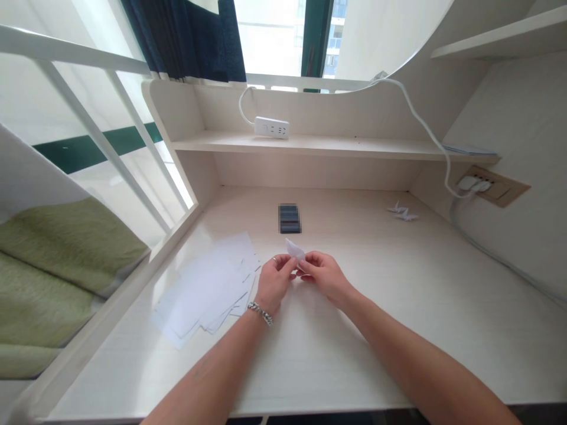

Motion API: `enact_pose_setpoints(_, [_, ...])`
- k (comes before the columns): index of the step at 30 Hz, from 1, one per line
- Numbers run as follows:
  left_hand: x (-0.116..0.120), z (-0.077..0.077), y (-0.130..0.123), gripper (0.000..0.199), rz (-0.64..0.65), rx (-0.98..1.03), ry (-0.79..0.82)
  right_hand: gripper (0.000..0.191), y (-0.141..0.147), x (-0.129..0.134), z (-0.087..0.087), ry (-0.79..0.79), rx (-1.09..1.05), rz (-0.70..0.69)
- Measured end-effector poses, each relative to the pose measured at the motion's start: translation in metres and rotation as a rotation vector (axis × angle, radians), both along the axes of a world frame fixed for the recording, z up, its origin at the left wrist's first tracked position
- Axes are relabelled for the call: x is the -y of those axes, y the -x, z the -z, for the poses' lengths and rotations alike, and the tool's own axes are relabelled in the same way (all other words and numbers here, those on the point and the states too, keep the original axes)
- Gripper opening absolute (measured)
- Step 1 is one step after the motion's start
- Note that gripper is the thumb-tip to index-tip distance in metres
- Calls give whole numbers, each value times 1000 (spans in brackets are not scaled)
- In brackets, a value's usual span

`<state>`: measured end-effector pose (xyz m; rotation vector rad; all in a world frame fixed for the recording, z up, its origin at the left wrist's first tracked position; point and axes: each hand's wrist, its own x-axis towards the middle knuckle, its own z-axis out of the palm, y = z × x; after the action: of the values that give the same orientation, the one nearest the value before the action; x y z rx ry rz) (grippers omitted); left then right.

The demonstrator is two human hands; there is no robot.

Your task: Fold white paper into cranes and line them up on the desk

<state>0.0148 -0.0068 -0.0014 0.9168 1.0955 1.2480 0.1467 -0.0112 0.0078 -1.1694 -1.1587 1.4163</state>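
head-worn camera, looking forward and down, seemingly close above the desk's near edge

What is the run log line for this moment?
left hand: holds paper | right hand: holds same paper | sheets: spread, left | paper shapes: far right

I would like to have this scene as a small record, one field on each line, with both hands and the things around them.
left hand: fingertips on folded paper
right hand: fingertips on the same piece
worn on left wrist: chain bracelet
surface: pale desk
left side: loose, overlapping white sheets
beyond the hands: dark object, blurred, cannot identify
far right: small folded paper figures
on shelf: white power strip
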Motion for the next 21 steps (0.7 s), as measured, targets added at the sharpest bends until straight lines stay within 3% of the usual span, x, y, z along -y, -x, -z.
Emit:
enact_pose_setpoints(2, [1, -2, 4, 32, 47, -41, -10, 29, -1, 2, -5, 51, -17, 16])
enact_pose_setpoints(8, [2, -7, 12, 29, 192, -217, -144, 25, -10, 8, -11, -41, 116, 25])
enact_pose_setpoints(12, [1, -9, 13, 29, 251, -232, -67, 24, -17, 8, -6, -84, 132, 52])
enact_pose_setpoints(15, [0, -10, 15, 32, 238, -152, -19, 22, -24, 5, -2, -130, 213, 28])
enact_pose_setpoints(18, [-1, -11, 17, 44, 200, -94, -91, 21, -32, 4, -1, -193, 324, -9])
enact_pose_setpoints(21, [0, -9, 15, 45, 205, -158, -176, 21, -34, 5, 0, -231, 357, -38])
